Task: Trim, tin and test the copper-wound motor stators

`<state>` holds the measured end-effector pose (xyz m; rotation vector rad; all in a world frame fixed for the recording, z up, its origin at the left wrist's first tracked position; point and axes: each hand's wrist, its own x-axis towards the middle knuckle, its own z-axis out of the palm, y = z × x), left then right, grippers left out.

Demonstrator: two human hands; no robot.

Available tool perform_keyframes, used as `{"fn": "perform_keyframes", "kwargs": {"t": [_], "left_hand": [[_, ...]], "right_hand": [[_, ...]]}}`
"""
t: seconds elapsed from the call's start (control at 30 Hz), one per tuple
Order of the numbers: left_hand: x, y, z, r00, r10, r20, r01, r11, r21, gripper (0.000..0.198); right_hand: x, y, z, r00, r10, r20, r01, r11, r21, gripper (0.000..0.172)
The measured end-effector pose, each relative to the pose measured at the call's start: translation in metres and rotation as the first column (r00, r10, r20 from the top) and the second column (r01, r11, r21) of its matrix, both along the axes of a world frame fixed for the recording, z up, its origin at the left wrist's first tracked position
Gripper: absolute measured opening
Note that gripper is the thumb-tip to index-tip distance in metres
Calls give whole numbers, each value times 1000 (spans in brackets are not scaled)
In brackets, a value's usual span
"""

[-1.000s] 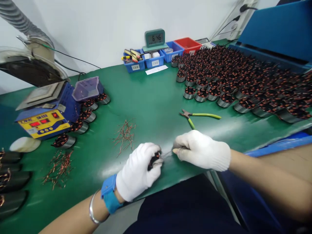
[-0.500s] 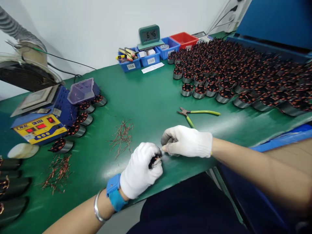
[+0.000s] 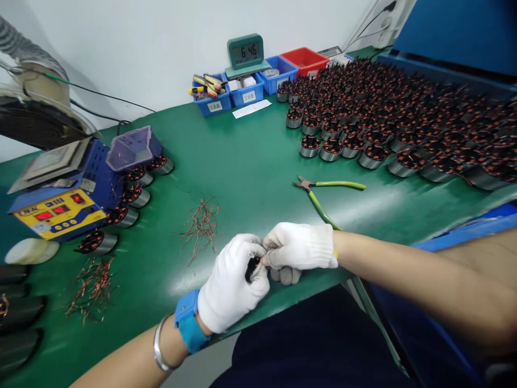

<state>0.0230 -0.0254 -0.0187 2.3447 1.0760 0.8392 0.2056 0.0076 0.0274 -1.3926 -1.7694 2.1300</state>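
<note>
A small motor stator (image 3: 252, 267) with a dark inside sits wrapped in the gloved fingers of my left hand (image 3: 230, 285), close to the table's front edge. Thumb and index finger of my right hand (image 3: 299, 248), gloved with the fingertips bare or thin, are pinched together against the stator's right side. Whatever lies in that pinch is too small and covered to see. Diagonal cutters (image 3: 319, 206) with green handles lie spread just beyond my right hand. To the left of my hands is a loose heap of copper wire offcuts (image 3: 202, 223).
Many stators (image 3: 375, 155) stand in rows at the right. A blue-and-yellow soldering station (image 3: 60, 213), more stators (image 3: 137, 196) and a purple bin (image 3: 131, 151) are at the left, near a second wire heap (image 3: 92, 285). Tool boxes (image 3: 214, 106) and a clock (image 3: 246, 51) line the back.
My right hand has moved left and slightly down, from just apart to touching the stator in my left hand. More of the cutters' lower handle shows now. The view has shifted slightly.
</note>
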Motion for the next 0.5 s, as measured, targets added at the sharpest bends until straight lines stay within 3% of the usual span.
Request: {"fn": "perform_keyframes", "kwargs": {"t": [0.17,0.27,0.33,0.43,0.5], "left_hand": [[-5,-5,8,1000,9,10,-8,998,-64,56],[-14,-6,16,996,-91,1,88,967,-241,79],[-20,-3,18,979,-107,175,164,920,-355,73],[-27,2,17,853,81,515,194,868,-458,54],[-29,4,19,827,198,527,211,759,-616,54]], "right_hand": [[0,-6,-4,998,-9,58,3,994,111,15],[2,-10,-8,998,-21,58,5,964,266,18],[4,-13,-9,999,-41,28,29,942,334,16],[6,-16,-5,996,-80,-40,89,931,355,11],[6,-19,-2,991,-101,-92,127,932,341,9]]}}
